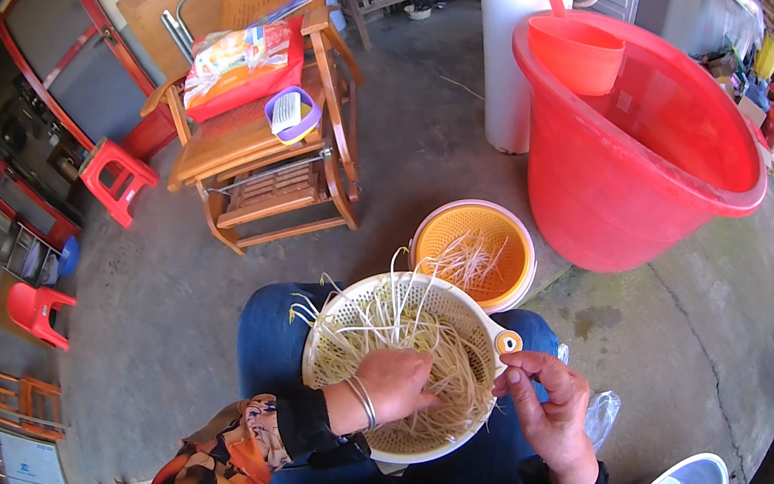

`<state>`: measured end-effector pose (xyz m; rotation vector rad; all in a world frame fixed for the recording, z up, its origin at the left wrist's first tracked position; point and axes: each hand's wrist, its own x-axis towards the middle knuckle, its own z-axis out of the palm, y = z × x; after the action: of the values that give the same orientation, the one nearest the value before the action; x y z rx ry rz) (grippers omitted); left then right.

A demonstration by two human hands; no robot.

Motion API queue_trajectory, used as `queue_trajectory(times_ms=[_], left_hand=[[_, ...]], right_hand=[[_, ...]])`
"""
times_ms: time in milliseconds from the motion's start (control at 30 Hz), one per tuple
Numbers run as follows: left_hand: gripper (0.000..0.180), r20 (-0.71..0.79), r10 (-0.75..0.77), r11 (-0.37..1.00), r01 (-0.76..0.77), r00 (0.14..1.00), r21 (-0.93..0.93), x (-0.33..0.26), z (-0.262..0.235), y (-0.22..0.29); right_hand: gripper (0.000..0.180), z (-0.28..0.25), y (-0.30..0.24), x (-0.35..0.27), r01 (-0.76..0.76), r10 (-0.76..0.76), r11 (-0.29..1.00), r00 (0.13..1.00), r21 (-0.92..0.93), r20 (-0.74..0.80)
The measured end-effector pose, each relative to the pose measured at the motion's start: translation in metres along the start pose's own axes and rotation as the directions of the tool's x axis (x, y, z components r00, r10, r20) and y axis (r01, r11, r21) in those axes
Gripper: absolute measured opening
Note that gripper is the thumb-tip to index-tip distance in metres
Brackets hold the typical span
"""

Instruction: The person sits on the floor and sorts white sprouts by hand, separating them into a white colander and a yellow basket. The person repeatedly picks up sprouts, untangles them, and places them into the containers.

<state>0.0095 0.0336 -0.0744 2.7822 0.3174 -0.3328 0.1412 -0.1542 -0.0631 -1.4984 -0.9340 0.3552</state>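
Your left hand (390, 384) is down in the mung bean sprouts (459, 360), inside the cream perforated colander (419, 457) across your lap. Its fingers are curled toward the right and partly buried, so I cannot tell whether they have closed on any stems. Your right hand (555, 406) is at the colander's right rim, just below the lug handle with the orange ring (510, 343); thumb and forefinger are drawn nearly together, pointing left over the sprouts, and I cannot tell whether a thin stem sits between them.

The relation that counts most, in my judgement, is how the stems run against each hand. The pile lies directly under your left hand and just left of your right fingertips, so the left is nearer. Beyond your left knuckles, long sprouts lie with their length pointing away from you, some arching over the far rim; under and right of that hand they tangle in several directions. A pinch from the right would probably meet many of those stems at a slant.

Straight ahead, just past the colander's far rim, the orange basket (513, 262) holds a smaller, looser bunch of pale sprouts (467, 260), well apart from both hands
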Motion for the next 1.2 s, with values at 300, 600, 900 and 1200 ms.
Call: queue_trajectory(times_ms=[300,600,900,1200], left_hand=[[0.038,0.272,-0.141,0.987,0.113,0.952,0.116,0.002,-0.01,0.004],[0.021,0.055,-0.198,0.921,0.205,0.979,-0.331,-0.015,0.01,-0.033],[0.028,0.043,-0.189,0.978,0.192,0.981,-0.084,0.001,0.016,-0.018],[0.025,0.113,-0.139,0.585,0.174,0.984,-0.792,-0.02,-0.029,-0.031]], right_hand=[[0.012,0.004,0.004,-0.015,-0.11,0.123,0.972,0.991,0.208,-0.051],[0.012,0.004,0.005,-0.02,-0.167,0.175,0.95,0.984,0.265,-0.01],[0.013,0.014,0.008,-0.022,-0.171,0.171,0.94,0.985,0.294,0.024],[0.013,0.006,0.006,-0.028,-0.187,0.196,0.922,0.981,0.34,0.007]])
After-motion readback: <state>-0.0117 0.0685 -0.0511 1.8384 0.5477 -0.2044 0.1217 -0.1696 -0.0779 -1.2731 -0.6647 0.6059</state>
